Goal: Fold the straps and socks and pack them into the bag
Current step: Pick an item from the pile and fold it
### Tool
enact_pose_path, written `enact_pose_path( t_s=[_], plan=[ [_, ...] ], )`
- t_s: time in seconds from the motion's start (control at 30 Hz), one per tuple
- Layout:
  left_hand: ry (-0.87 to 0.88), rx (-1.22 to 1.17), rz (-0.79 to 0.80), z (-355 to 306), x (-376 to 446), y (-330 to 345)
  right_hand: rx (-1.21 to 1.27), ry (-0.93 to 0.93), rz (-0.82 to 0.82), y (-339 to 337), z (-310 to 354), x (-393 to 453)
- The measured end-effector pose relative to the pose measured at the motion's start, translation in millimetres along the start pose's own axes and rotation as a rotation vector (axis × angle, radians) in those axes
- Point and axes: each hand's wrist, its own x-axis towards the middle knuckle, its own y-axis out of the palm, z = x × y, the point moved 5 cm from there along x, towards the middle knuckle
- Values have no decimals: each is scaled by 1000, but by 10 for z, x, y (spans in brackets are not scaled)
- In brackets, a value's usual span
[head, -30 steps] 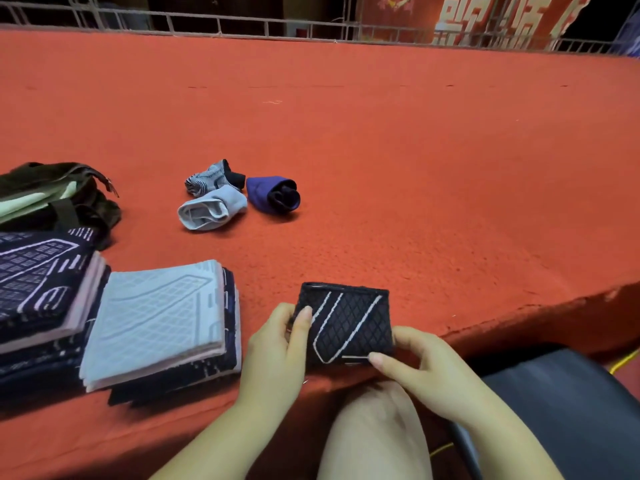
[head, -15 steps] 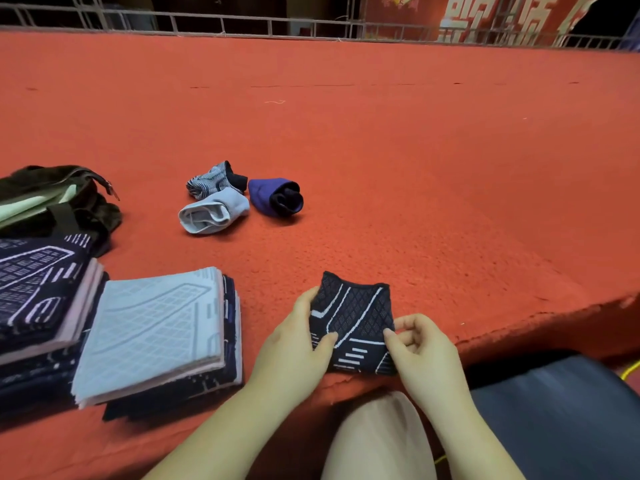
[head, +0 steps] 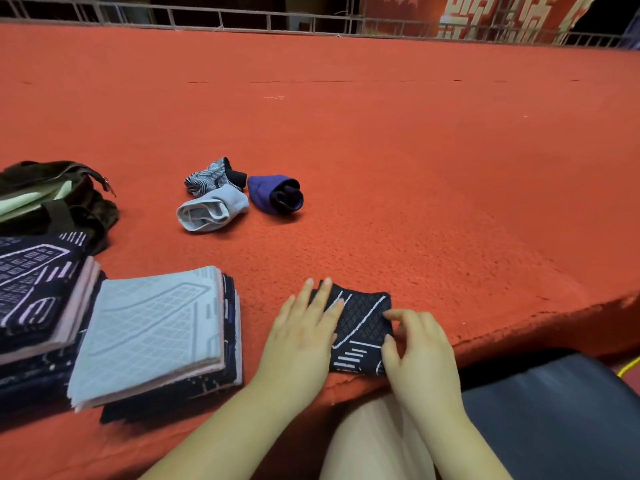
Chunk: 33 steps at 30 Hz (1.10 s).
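A folded black strap with white lines (head: 360, 327) lies on the red carpet near its front edge. My left hand (head: 301, 337) lies flat on its left part with straight fingers. My right hand (head: 415, 344) pinches its right edge between thumb and fingers. Two stacks of folded straps sit at the left: a light grey-topped one (head: 152, 327) and a dark patterned one (head: 31, 289). Three rolled sock pairs lie further back: grey (head: 211, 209), striped (head: 211, 174) and purple (head: 273, 194). The dark green bag (head: 52, 192) stands open at the far left.
The red carpeted platform (head: 415, 168) stretches far back to a metal railing (head: 311, 24). Its front edge drops off just behind my hands. A dark padded seat (head: 554, 410) is at the lower right, and my knee (head: 374, 441) shows below the edge.
The strap was held up off the carpet between both hands; now it lies flat. My left hand has opened and presses it down, while my right hand keeps its pinch on the right edge.
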Motion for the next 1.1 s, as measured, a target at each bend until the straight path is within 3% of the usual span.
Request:
enact_pose_path(
  t_s=[0.1,0.17,0.23,0.47,0.77,0.93,1.0,1.1],
  plan=[
    [10,-14,173,13,13,112,-29,-227,99,63,131,36],
    [-22,-39,250,46,-19,148,2,-225,324,156,149,35],
    [-37,-93,271,64,-68,187,-12,-186,449,225,67,19],
    [6,-11,336,100,-225,165,32,-239,535,146,-25,-26],
    [-13,-31,276,72,-250,88,10,-294,389,37,-82,-93],
    [121,-55,167,-98,-187,-55,85,-273,281,-111,-96,-70],
    [215,-28,187,-177,-175,-32,71,-250,304,-125,-66,-69],
    [204,26,145,-227,-102,-66,41,-204,326,-136,-19,-99]
  ],
)
